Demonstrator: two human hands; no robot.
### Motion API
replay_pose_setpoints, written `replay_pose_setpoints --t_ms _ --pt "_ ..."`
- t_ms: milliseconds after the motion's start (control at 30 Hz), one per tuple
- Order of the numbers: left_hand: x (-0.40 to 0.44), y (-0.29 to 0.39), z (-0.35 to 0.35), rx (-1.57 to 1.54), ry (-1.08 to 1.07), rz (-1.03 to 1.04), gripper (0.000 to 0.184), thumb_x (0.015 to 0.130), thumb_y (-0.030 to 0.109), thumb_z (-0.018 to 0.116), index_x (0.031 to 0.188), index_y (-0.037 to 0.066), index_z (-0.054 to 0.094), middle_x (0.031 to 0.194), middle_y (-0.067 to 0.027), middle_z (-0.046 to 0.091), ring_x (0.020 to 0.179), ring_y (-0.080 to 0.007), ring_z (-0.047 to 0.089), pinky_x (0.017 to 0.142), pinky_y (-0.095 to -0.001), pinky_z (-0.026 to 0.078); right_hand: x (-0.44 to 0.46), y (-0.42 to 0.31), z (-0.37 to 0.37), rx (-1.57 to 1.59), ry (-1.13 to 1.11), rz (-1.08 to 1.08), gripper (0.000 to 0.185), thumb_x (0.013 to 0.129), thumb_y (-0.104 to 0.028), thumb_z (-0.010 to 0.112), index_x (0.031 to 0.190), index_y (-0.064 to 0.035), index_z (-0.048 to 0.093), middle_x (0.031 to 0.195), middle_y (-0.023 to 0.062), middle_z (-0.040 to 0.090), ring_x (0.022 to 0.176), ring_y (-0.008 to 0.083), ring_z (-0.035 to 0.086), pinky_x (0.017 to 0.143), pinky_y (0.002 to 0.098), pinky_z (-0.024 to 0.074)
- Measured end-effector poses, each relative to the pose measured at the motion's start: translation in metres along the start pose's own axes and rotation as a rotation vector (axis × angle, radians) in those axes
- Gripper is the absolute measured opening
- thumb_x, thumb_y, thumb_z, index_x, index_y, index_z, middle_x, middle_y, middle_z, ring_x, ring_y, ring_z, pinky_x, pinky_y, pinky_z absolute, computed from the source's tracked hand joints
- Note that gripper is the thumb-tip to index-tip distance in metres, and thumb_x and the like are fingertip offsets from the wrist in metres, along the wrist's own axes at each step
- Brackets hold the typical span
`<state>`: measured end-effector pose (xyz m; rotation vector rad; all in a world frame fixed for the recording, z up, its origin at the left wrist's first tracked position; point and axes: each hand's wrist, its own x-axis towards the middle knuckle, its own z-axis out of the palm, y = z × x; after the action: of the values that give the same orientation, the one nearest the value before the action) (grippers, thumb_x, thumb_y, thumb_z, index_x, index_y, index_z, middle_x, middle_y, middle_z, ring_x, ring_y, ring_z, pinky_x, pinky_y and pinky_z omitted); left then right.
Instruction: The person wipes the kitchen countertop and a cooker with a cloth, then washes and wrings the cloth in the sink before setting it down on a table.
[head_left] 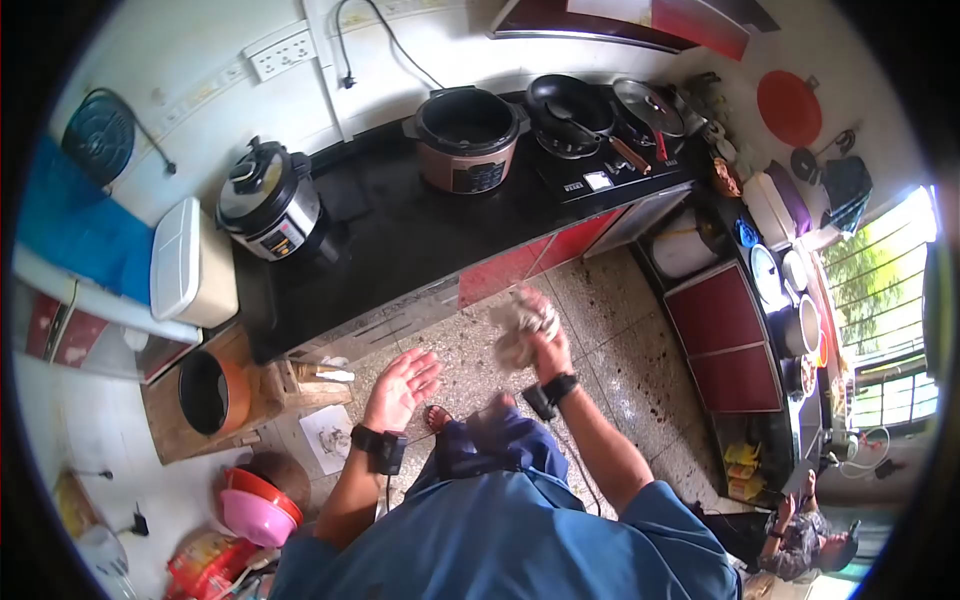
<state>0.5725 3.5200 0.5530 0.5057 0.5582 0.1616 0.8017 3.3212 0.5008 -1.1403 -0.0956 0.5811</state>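
Note:
My right hand is closed around a crumpled greyish-white cloth, held above the floor in front of me and slightly blurred. My left hand is palm up with its fingers spread, and nothing lies in it. Both hands are apart from the black counter ahead. On that counter stand an open brownish-pink electric cooker pot, a lidded silver and black pressure cooker and a black frying pan on the cooktop at right.
A cream lidded container stands at the counter's left end. Below it, an orange-brown pot sits on a wooden stand. Red and pink basins are low at left. Another person is at lower right, near the side counter's red cabinets.

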Motion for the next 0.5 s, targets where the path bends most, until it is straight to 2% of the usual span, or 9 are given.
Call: replay_pose_setpoints --t_ms 100,167,233,267,300,367,433,467,500 --pt "0.018 0.025 -0.006 -0.044 0.013 -0.039 0.046 0.095 0.034 0.055 0.128 0.003 0.049 0.134 -0.0150 0.052 0.123 -0.0291 0.052 0.102 -0.0430 0.045 0.075 -0.023 -0.014 -0.176 0.170 -0.210 0.050 0.076 -0.004 0.066 0.124 -0.0027 0.054 0.114 0.0058 0.063 0.100 0.0189 0.062 0.088 0.0324 0.0509" --pt "0.036 0.038 -0.004 -0.073 0.016 -0.048 0.048 0.095 0.036 0.054 0.129 0.003 0.048 0.135 -0.0149 0.052 0.125 -0.0286 0.051 0.103 -0.0424 0.044 0.134 -0.031 -0.028 -0.450 0.217 -0.381 0.048 0.077 -0.008 0.068 0.122 -0.0041 0.055 0.109 0.0057 0.065 0.099 0.0189 0.063 0.087 0.0326 0.0504" --pt "0.054 0.047 0.001 -0.091 0.043 -0.033 0.052 0.096 0.039 0.052 0.131 0.002 0.045 0.136 -0.0149 0.050 0.126 -0.0281 0.049 0.104 -0.0416 0.043 0.183 -0.046 -0.024 -0.759 0.337 -0.339 0.051 0.074 -0.010 0.068 0.123 -0.0068 0.056 0.108 0.0064 0.066 0.098 0.0168 0.062 0.086 0.0321 0.0499" --pt "0.065 0.052 0.003 -0.097 0.046 -0.034 0.053 0.096 0.040 0.051 0.132 0.001 0.044 0.136 -0.0152 0.050 0.127 -0.0278 0.049 0.105 -0.0417 0.042 0.209 -0.047 -0.020 -0.841 0.387 -0.374 0.047 0.074 -0.016 0.071 0.119 -0.0090 0.058 0.104 0.0109 0.067 0.096 0.0219 0.065 0.084 0.0345 0.0503" --pt "0.075 0.057 0.006 -0.093 0.057 -0.034 0.053 0.096 0.040 0.051 0.132 0.001 0.044 0.136 -0.0152 0.050 0.127 -0.0278 0.049 0.105 -0.0417 0.042 0.232 -0.048 -0.017 -1.007 0.424 -0.388 0.049 0.073 -0.019 0.072 0.118 -0.0087 0.057 0.101 0.0150 0.068 0.095 0.0321 0.066 0.085 0.0391 0.0506" --pt "0.099 0.068 0.015 -0.106 0.054 -0.028 0.054 0.097 0.040 0.050 0.132 0.001 0.043 0.137 -0.0156 0.049 0.127 -0.0278 0.048 0.106 -0.0415 0.041 0.281 -0.032 -0.026 -1.191 0.412 -0.367 0.055 0.071 -0.023 0.073 0.121 -0.0086 0.053 0.113 0.0226 0.062 0.102 0.0419 0.061 0.085 0.0432 0.0508" --pt "0.126 0.081 0.024 -0.103 0.075 -0.008 0.055 0.097 0.041 0.050 0.133 0.000 0.042 0.137 -0.0157 0.049 0.128 -0.0280 0.047 0.106 -0.0417 0.041 0.323 0.000 -0.038 -1.375 0.289 -0.556 0.066 0.069 -0.024 0.074 0.128 -0.0085 0.047 0.126 0.0289 0.051 0.113 0.0469 0.053 0.090 0.0468 0.0488" --pt "0.142 0.089 0.031 -0.098 0.083 0.004 0.055 0.097 0.041 0.049 0.133 0.000 0.042 0.137 -0.0159 0.049 0.128 -0.0281 0.047 0.106 -0.0420 0.040 0.339 0.013 -0.028 -1.642 0.145 -0.443 0.078 0.068 -0.025 0.078 0.135 -0.0068 0.042 0.141 0.0291 0.033 0.123 0.0494 0.042 0.096 0.0545 0.0445" --pt "0.156 0.095 0.038 -0.094 0.095 0.009 0.056 0.097 0.042 0.049 0.133 0.000 0.042 0.138 -0.0161 0.048 0.128 -0.0283 0.047 0.106 -0.0422 0.040 0.342 0.031 -0.022 -1.679 0.067 -0.268 0.082 0.070 -0.026 0.077 0.138 -0.0045 0.036 0.145 0.0293 0.028 0.130 0.0499 0.033 0.101 0.0613 0.0366"
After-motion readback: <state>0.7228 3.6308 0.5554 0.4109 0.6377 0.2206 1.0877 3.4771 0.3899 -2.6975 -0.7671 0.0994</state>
